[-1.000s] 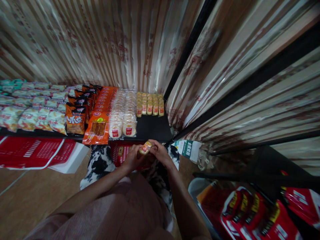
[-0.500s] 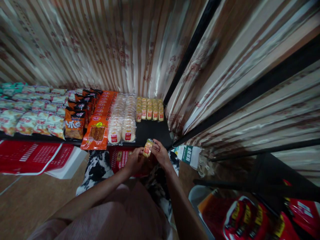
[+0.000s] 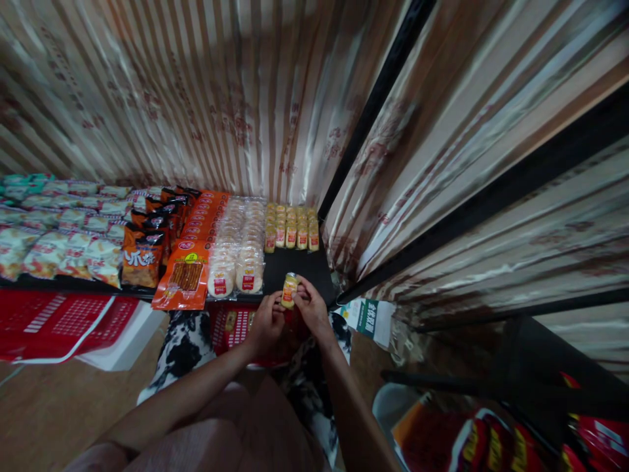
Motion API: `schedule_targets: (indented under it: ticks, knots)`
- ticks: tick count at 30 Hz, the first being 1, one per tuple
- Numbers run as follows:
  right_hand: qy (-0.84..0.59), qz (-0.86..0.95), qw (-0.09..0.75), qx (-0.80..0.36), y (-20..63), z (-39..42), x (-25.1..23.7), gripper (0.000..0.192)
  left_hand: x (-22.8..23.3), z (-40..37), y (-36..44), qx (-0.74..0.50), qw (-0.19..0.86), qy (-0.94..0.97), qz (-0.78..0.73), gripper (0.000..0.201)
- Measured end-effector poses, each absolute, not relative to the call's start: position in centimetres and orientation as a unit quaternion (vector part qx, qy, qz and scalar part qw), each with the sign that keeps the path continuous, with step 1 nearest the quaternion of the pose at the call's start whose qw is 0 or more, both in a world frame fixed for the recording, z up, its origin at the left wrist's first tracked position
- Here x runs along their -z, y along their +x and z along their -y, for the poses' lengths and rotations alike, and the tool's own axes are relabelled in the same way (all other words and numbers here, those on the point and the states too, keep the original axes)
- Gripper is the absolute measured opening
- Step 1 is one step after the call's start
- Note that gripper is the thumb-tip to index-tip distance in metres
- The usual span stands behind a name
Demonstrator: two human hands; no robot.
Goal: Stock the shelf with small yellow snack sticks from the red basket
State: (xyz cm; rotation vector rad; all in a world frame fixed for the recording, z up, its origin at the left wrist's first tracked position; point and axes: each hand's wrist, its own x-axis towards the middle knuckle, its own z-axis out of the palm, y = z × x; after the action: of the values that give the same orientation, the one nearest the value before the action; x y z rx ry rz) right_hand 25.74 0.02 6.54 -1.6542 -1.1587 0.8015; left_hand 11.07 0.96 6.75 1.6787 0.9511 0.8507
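Between my two hands, just in front of the shelf edge, is a small yellow wrapped snack packet (image 3: 289, 290) with a red label, held upright. My right hand (image 3: 313, 311) pinches it from the right side. The fingertips of my left hand (image 3: 265, 324) are closed on its lower left edge. Similar yellow packets (image 3: 291, 233) stand in rows at the back right of the black shelf (image 3: 297, 265). Left of them lie two rows of round white crackers (image 3: 249, 278) in clear wrap. Under my hands, a red basket (image 3: 222, 328) holds a few small packets.
Orange stick-snack bags (image 3: 184, 275), orange-brown bags (image 3: 141, 257) and white snack bags (image 3: 103, 259) line the shelf leftward. A red basket with a white handle (image 3: 73, 321) sits below left. Black frame bars (image 3: 378, 108) and striped curtains enclose the right. Red packages (image 3: 491, 446) lie lower right.
The yellow packet has been turned from a tilt to upright, its label facing me. Both hands stay on it. The shelf appears slightly lower in view.
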Motion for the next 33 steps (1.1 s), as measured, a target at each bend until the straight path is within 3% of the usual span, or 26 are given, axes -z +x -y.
schedule_targets:
  ticks: [6, 13, 18, 24, 33]
  knots:
    - [-0.715, 0.47, 0.458, -0.24, 25.7, -1.5, -6.7, 0.053, -6.6, -2.5, 12.7, -0.376, 0.488, 0.679, -0.401, 0.045]
    - [-0.739, 0.445, 0.435, -0.258, 25.4, -3.3, -6.6, 0.05, -6.0, -4.4, 14.5, -0.382, 0.521, 0.623, -0.441, 0.052]
    - [-0.736, 0.468, 0.422, -0.246, 25.3, -3.8, -6.1, 0.047, -6.2, -5.6, 15.0, -0.35, 0.558, 0.585, -0.473, 0.046]
    - [-0.716, 0.456, 0.457, -0.266, 25.0, -4.9, -5.3, 0.053, -6.6, -7.1, 15.3, -0.328, 0.504, 0.614, -0.512, 0.037]
    - [-0.727, 0.471, 0.429, -0.254, 25.1, -7.5, -5.7, 0.059, -7.9, -9.1, 16.4, -0.328, 0.482, 0.6, -0.547, 0.039]
